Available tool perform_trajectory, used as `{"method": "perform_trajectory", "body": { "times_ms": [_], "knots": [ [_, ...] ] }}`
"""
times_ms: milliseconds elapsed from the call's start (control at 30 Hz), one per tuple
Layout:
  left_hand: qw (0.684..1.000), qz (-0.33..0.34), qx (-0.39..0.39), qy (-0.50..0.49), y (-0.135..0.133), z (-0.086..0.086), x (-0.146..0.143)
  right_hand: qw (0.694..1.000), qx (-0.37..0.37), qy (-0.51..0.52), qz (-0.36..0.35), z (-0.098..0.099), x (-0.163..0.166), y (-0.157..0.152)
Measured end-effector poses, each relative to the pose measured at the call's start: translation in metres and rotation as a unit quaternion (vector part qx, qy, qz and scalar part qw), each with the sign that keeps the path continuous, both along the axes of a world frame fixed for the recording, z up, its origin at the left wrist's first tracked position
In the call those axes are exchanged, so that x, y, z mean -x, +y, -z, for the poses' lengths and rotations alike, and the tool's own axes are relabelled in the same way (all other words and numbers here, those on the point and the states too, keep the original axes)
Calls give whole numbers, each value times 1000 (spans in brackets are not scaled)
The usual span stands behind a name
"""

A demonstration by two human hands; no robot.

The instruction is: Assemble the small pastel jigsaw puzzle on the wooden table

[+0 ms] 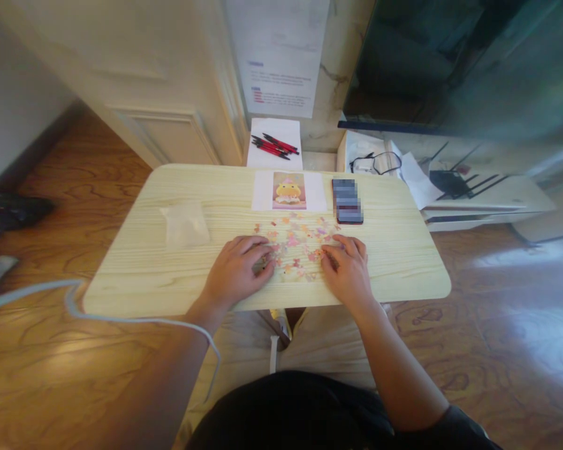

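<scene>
Several small pink and orange puzzle pieces (296, 240) lie scattered on a pale wooden table (169, 275). My left hand (238, 270) rests at the left edge of the pile, fingers curled down onto pieces. My right hand (346, 266) sits at the pile's right edge, its fingers bent and touching pieces. What either hand grips, if anything, is hidden under the fingers. Behind the pile lies a reference picture (289, 190) of a yellow cartoon figure on white paper.
A phone (348, 200) lies right of the picture. A clear plastic bag (185, 224) sits on the table's left part. Red and black pens (274, 145) lie on a white stand behind. Glasses (375, 162) and a router (455, 181) rest on a low shelf. A white cable (122, 315) crosses my left arm.
</scene>
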State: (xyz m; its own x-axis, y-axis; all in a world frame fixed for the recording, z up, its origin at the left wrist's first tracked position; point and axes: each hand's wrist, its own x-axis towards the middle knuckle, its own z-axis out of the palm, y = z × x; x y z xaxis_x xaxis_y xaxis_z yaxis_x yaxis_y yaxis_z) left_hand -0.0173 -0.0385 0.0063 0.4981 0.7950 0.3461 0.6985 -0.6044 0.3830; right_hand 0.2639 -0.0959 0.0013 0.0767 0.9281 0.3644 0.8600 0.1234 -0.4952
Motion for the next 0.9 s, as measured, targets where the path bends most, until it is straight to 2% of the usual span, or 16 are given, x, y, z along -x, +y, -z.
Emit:
{"method": "perform_trajectory", "body": {
  "times_ms": [267,567,700,900],
  "knots": [
    [1000,-1,2,3,-1,-2,0,999,17,48,6,-2,-10,5],
    [1000,11,13,5,-2,-6,0,986,89,95,-102,-24,13,23],
    [1000,12,16,-1,-1,-6,0,987,84,95,-99,-22,21,27],
    [1000,14,18,-1,-1,-6,0,989,97,96,-55,-21,28,35]
  ]
}}
